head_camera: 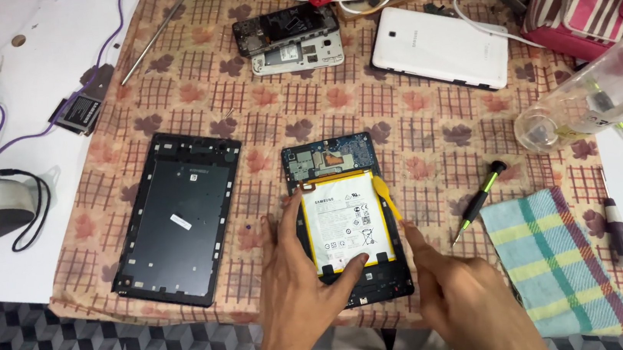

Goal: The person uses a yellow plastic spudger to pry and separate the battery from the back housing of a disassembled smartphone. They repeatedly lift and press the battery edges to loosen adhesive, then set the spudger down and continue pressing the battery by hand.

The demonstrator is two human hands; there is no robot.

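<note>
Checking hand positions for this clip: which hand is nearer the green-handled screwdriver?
Right. The right hand lies just left of and below the screwdriver, not touching it; the left hand is farther left, on the white battery.

Both hands are bare: the left hand (301, 292) and right hand (467, 297) wear no gloves, rings, watch or bracelet. The 2 forearms are uncovered as far as the picture's lower edge, with no sleeve showing. Fingernails are short and plain. Between the arms, light khaki trousers show
</note>
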